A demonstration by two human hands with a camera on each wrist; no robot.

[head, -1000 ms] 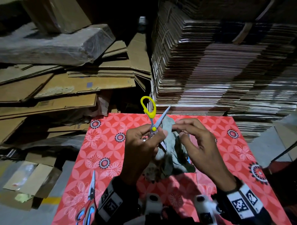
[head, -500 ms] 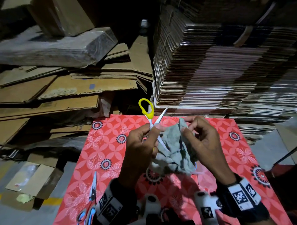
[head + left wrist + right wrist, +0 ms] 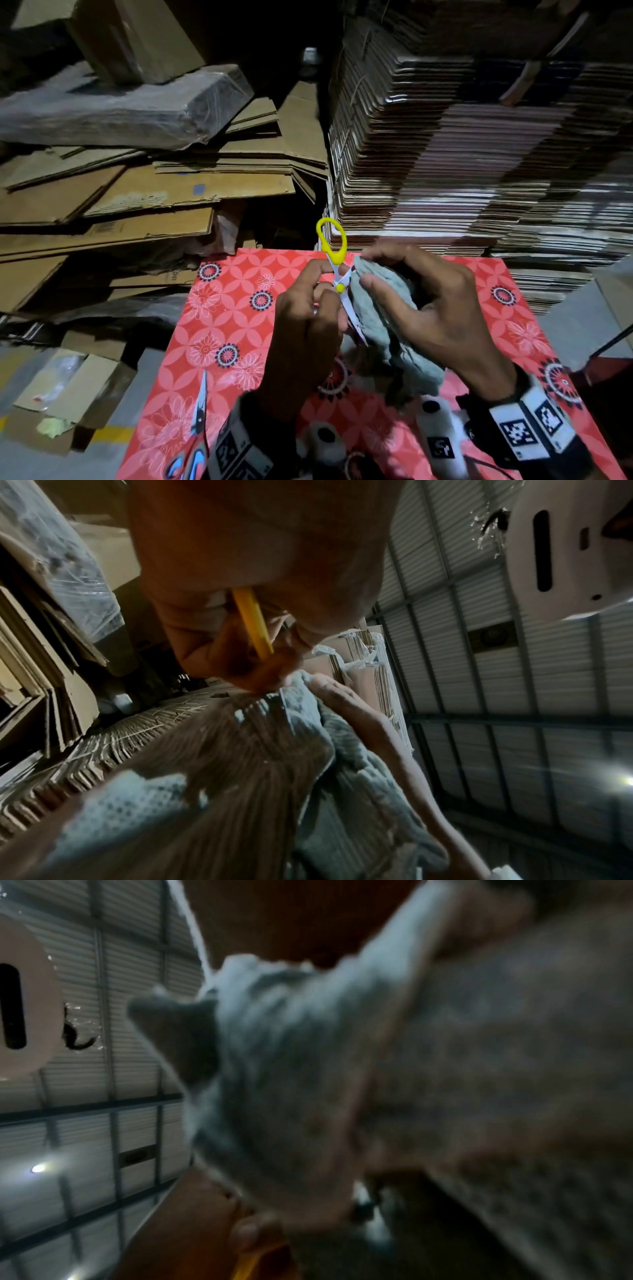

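Observation:
Small scissors with yellow handles are gripped in my left hand above the red flowered cloth. One yellow loop sticks up free; the other handle lies inside my fingers. The blades stand spread and point down toward me. My right hand holds a crumpled grey-blue rag against the blades, thumb and fingers curled round it. The rag hangs below both hands and fills the right wrist view, blurred.
A second pair of scissors with blue and red handles lies on the red flowered cloth at the lower left. Tall stacks of flattened cardboard rise behind and to the right. Loose cardboard sheets pile up at the left.
The rag has been pressed closer against the blades, and my right hand has closed over it. The scissors have tilted so the blades point more toward me.

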